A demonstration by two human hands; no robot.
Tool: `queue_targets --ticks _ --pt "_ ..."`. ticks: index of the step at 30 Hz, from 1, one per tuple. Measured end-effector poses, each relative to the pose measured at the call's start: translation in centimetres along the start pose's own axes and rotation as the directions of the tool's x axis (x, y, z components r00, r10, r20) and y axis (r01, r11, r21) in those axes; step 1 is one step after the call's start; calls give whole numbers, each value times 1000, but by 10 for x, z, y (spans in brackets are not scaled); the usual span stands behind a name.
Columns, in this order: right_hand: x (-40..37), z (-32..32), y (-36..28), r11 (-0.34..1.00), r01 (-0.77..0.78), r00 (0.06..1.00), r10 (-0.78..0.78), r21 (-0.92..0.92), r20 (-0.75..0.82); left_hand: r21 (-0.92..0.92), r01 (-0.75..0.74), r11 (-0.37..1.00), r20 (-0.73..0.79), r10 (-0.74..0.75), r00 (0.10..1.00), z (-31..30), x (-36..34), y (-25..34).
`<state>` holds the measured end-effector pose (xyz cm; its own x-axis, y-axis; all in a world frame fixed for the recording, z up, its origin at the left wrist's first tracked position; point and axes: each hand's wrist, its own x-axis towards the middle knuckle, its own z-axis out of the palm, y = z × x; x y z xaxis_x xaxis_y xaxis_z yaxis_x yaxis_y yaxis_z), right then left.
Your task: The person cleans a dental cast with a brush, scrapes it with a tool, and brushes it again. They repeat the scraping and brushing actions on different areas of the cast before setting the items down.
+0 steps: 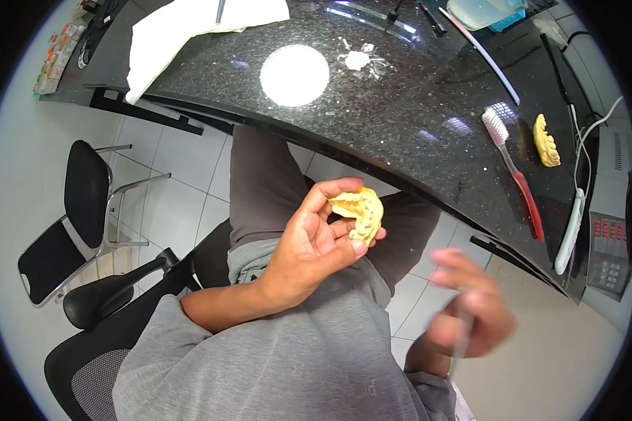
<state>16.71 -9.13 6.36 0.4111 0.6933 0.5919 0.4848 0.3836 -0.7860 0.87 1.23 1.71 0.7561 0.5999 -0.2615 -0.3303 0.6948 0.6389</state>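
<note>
My left hand [305,245] holds a yellow dental cast [369,210] above my lap, fingers and thumb around its edge, its row of teeth facing up. To the right and lower, apart from the cast, my right hand [474,309] is smeared by motion. A thin greyish metal tool [462,340] shows in its fingers, pointing down; its tip is too blurred to make out. A second yellow dental cast [545,142] lies on the dark speckled counter [400,105], beside a large red-handled toothbrush [514,172].
A white cloth [175,35] lies at the counter's left. A bright white disc [295,75] and a crumbled white lump [357,60] are mid-counter. A white-handled tool [571,235] with a cord lies near a keypad device [606,242]. A black chair [90,193] stands left.
</note>
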Motion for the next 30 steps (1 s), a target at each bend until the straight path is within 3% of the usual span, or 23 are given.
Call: queue_targets --ticks 1,3,4,6,7,9,11,14,16,18,19,20,23,27,30 --pt "9 -15 -1 995 86 992 -90 -50 -84 -4 0 1000 9 0 1000 -1 1 -1" --pt "34 -42 6 853 100 983 -165 -513 -83 -42 -7 999 22 8 1000 -3 3 -2" --pt "47 -48 8 851 104 982 -171 -515 -83 -45 11 999 19 -10 1000 -1 3 -1" --pt "67 -52 14 405 71 997 -18 -912 70 -64 25 998 42 -23 999 -2 2 -1" --pt "67 -55 19 412 79 997 -21 -908 78 -83 42 996 64 -37 997 -3 1 0" --pt "64 -57 29 446 -21 991 128 -895 41 -98 46 994 56 -41 998 -3 0 1" --pt "62 -55 29 478 -34 991 132 -878 33 -112 56 992 44 -52 998 -3 -1 1" --pt "46 -58 18 654 -19 1000 13 -756 -14 -137 52 989 55 -45 997 -4 2 -1" --pt "20 -53 -8 876 -62 997 81 -478 20 -134 41 990 66 -33 997 -5 3 -2" --pt "-1 -38 -23 856 4 965 133 -517 227 -109 41 993 42 -37 998 -6 4 -5" --pt "-8 -26 -23 865 -63 934 227 -497 277 -78 35 996 21 -34 999 -6 5 -6" --pt "-16 -21 -13 877 8 918 184 -480 352 -86 41 995 8 -40 999 -6 5 -6" --pt "-40 -5 5 845 -98 918 281 -526 281 -27 6 1000 41 -5 999 -12 3 -11" --pt "-72 -16 28 864 -155 936 283 -479 209 38 25 999 -15 -24 1000 -19 5 -9" --pt "-83 -27 27 811 -252 894 404 -529 195 30 23 999 -21 -23 1000 -25 6 -7"
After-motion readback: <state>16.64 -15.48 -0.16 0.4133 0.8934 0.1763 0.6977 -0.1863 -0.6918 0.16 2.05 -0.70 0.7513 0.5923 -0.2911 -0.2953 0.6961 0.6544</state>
